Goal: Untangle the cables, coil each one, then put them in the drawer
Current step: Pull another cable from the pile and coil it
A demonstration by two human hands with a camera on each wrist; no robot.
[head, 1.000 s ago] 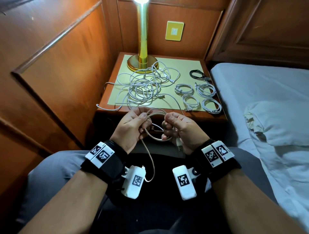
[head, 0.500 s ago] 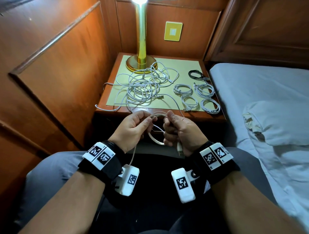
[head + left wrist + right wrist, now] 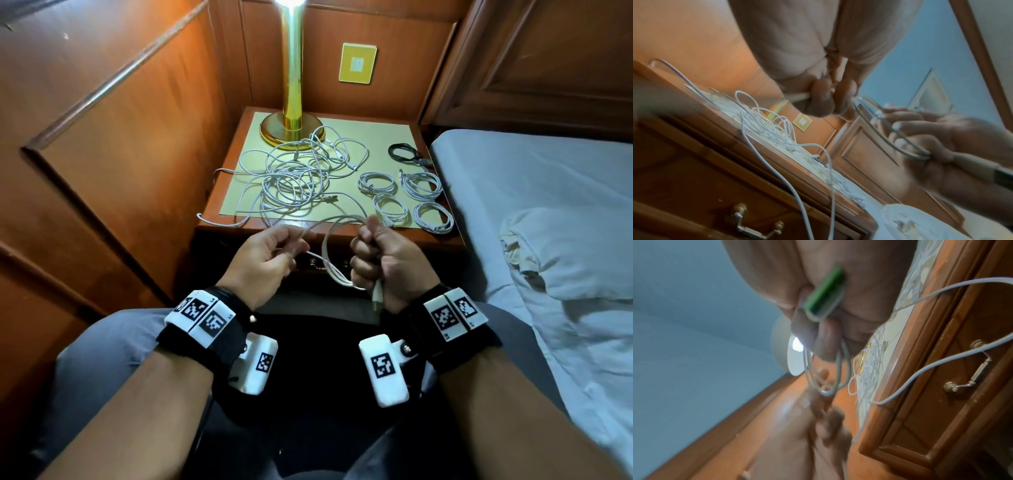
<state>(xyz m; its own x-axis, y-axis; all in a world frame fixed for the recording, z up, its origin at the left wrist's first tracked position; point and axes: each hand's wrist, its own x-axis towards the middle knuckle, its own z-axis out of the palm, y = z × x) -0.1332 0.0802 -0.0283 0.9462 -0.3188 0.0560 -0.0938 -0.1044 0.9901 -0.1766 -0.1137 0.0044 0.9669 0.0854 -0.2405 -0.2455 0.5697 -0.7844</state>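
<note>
Head view: your right hand (image 3: 380,260) is fisted round the loops of the white cable (image 3: 329,250), plug hanging below it; your left hand (image 3: 267,253) pinches the free strand just to its left (strand runs left-right between them). Both hover before the table (image 3: 424,137), wrists level; the tangled pile (image 3: 301,178) lies beyond the fingers.

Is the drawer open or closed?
Closed. The drawer front sits flush with the nightstand, its handle hanging flat, and no gap shows.

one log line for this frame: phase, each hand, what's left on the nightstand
phase: coiling white cable | left hand: pinches strand | right hand: grips loops | nightstand: tangled pile, five finished coils | drawer: closed
</note>
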